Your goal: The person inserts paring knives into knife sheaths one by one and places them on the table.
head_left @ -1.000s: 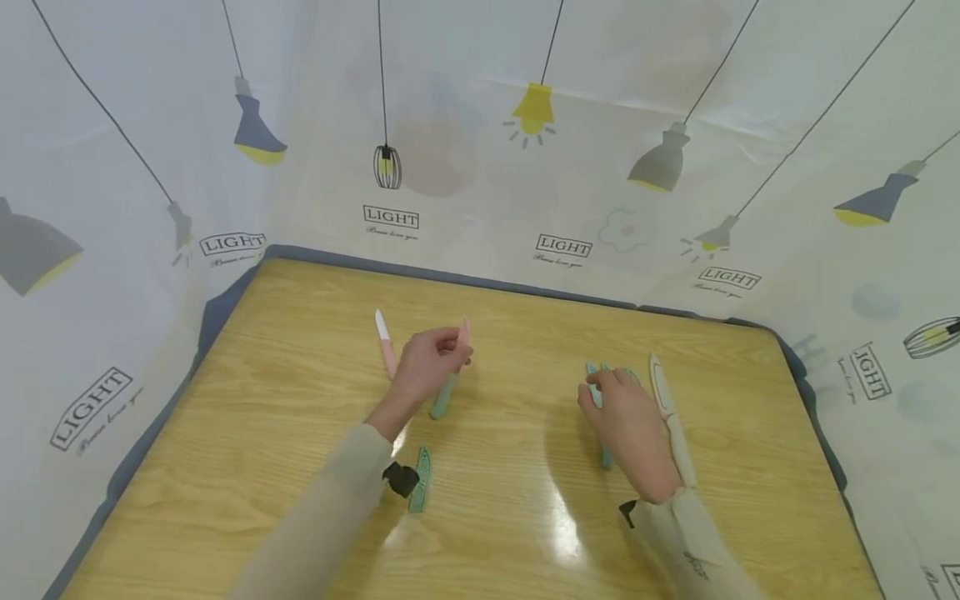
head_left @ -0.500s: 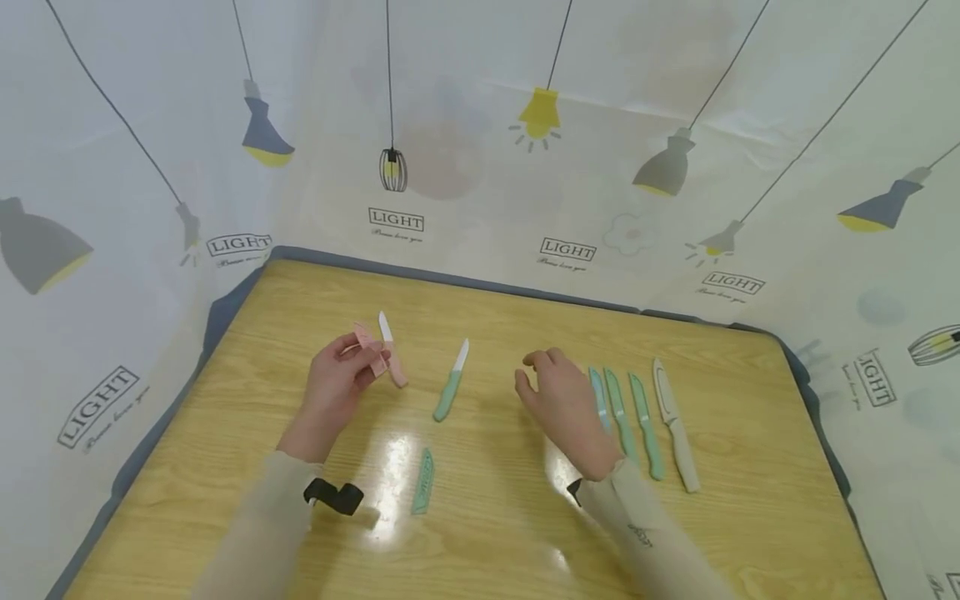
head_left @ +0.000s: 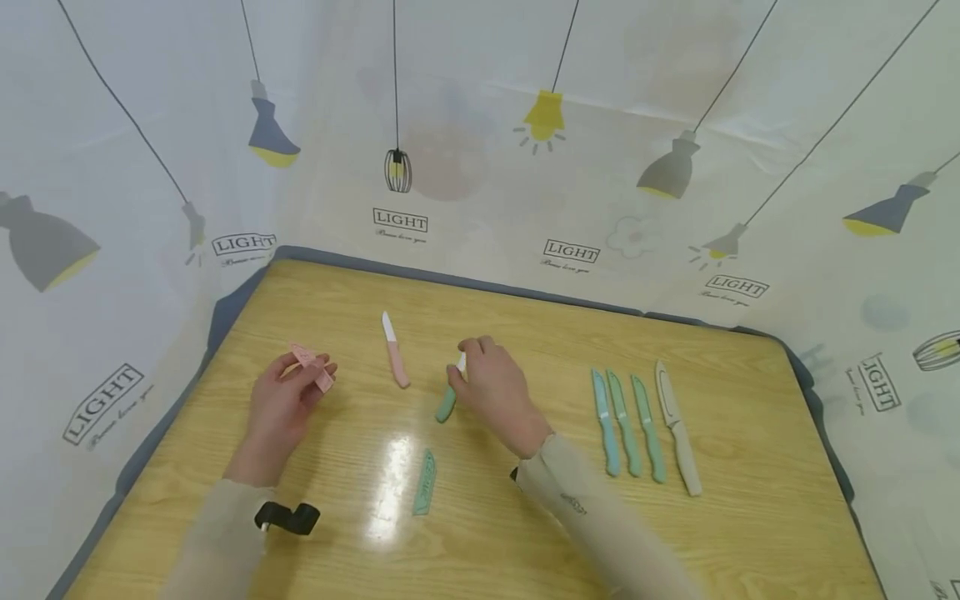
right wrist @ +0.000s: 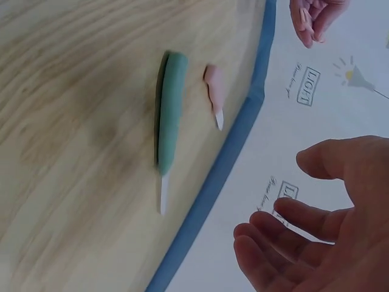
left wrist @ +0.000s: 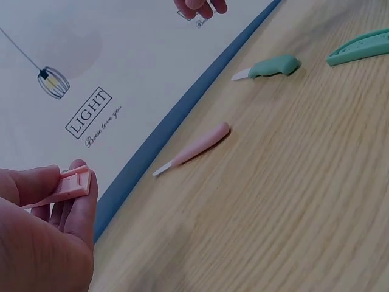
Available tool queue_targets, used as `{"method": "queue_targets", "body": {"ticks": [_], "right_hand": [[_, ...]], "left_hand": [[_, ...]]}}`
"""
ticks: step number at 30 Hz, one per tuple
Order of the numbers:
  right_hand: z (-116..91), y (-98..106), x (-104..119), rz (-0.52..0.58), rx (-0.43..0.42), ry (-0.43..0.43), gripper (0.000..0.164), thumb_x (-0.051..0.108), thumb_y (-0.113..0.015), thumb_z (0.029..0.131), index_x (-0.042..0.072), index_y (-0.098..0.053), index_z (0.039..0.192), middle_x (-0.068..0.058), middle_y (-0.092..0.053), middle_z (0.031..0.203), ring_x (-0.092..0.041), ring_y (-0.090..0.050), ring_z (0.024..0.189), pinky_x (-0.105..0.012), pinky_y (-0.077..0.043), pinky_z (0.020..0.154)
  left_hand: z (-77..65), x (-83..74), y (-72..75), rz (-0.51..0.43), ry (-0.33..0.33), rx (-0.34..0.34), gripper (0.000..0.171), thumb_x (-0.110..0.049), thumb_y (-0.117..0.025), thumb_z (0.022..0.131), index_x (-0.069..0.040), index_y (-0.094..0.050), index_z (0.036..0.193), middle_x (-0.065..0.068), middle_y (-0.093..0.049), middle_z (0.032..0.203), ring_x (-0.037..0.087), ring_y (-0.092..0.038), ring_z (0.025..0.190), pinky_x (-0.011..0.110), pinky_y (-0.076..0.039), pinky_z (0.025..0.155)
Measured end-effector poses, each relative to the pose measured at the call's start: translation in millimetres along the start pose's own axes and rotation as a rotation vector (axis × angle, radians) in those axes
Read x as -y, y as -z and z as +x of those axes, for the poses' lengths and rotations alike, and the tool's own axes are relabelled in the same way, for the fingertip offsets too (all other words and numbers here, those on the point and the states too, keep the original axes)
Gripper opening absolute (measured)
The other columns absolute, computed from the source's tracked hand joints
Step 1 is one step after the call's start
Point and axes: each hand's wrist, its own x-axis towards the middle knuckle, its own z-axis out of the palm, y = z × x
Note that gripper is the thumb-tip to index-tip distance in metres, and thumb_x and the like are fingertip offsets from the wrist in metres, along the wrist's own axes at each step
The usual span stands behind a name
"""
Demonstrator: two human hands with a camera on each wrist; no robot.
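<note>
My left hand (head_left: pixel 281 408) pinches a pink knife sheath (left wrist: pixel 72 185) between thumb and fingers, above the left part of the table. A pink-handled knife (head_left: pixel 397 358) with a bare white blade lies to the right of that hand. Over a green-handled knife (right wrist: pixel 172 112), my right hand (head_left: pixel 498 400) hovers with thumb and fingers spread, holding nothing; in the head view it covers part of this knife's handle and blade. The green knife's white blade is bare. A green knife sheath (head_left: pixel 424 483) lies nearer the front, between the two arms.
On the right of the wooden table (head_left: pixel 525 533), a blue knife (head_left: pixel 607 433), two green knives and a larger beige knife (head_left: pixel 681 442) lie side by side in sheaths. A white printed cloth (head_left: pixel 480 150) rises behind the table's dark blue edge.
My left hand has carried the pink sheath left and toward me, away from the knives. My right hand has left the row of sheathed knives and moved left over the green-handled knife.
</note>
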Motion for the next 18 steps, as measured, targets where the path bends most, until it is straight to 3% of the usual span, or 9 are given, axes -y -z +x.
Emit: {"method": "queue_targets", "body": {"ticks": [10,18], "right_hand": [[28.9,-33.3,34.0,-0.023,0.14,-0.028,0.053,0.042,-0.052,0.096,0.002,-0.054,0.132,-0.012,-0.056,0.125,-0.025,-0.056,0.11,-0.036,-0.052,0.091],[51.0,-60.0,51.7,-0.047,0.183,-0.012,0.052,0.041,-0.046,0.099,0.0,-0.054,0.13,-0.013,-0.056,0.123,-0.027,-0.056,0.108,-0.036,-0.052,0.089]], "left_hand": [[-5.6,-6.3,20.9,-0.108,-0.019,-0.048,0.043,0.003,-0.063,0.089,-0.002,-0.039,0.124,0.008,-0.069,0.095,0.02,-0.07,0.089,0.029,-0.057,0.08],[-12.0,-5.3,33.5,-0.15,-0.025,-0.05,0.05,0.003,-0.064,0.088,-0.001,-0.036,0.128,0.009,-0.07,0.095,0.023,-0.069,0.092,0.03,-0.056,0.083]]}}
